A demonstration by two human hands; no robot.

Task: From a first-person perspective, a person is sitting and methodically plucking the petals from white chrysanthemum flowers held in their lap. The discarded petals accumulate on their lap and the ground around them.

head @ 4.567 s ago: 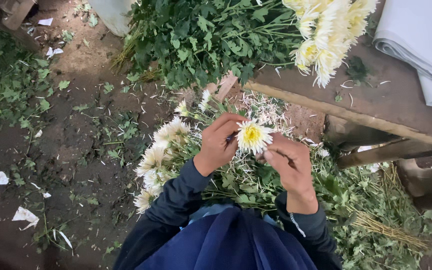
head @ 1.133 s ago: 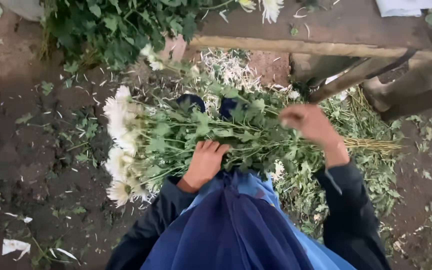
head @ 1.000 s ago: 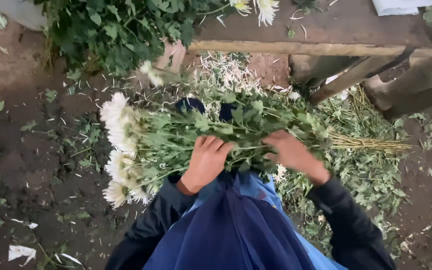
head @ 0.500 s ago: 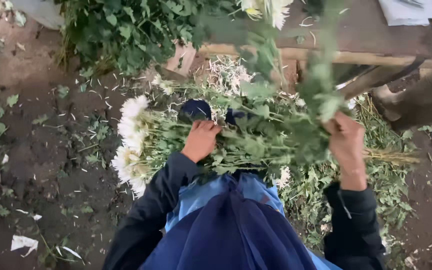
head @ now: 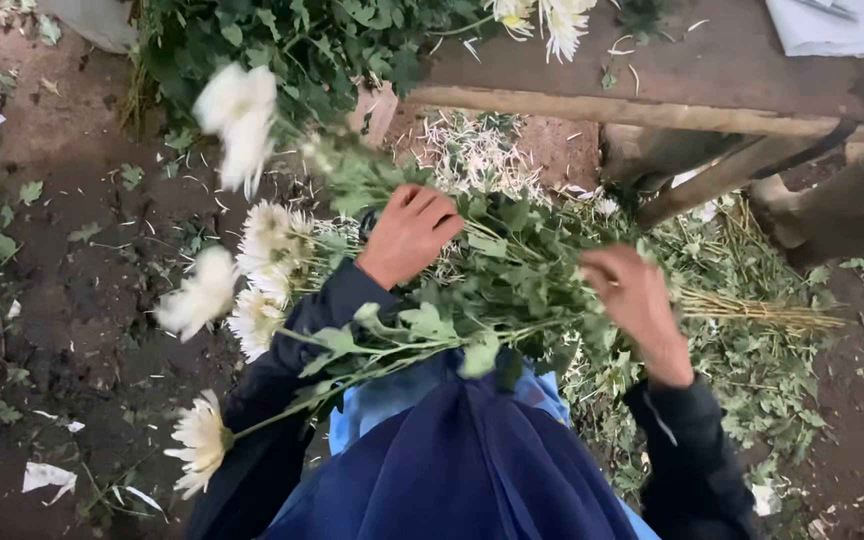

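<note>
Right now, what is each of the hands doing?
Left hand: closed on the flower bunch.
Right hand: on the bunch's stems; grip cannot be told.

Single head view, looking steeply down, close, partly blurred.

A bundle of white chrysanthemums [head: 472, 290] lies roughly crosswise over the person's lap, blooms to the left, cut stem ends [head: 762, 310] fanned out to the right. The flower heads [head: 267, 250] are white with many narrow petals; several are blurred. The stems are thin, green and densely leaved through the middle of the bundle. One long stem with a single white bloom [head: 197, 450] hangs lower left, apart from the rest. The stem ends are pale, bare and bunched close together.
</note>
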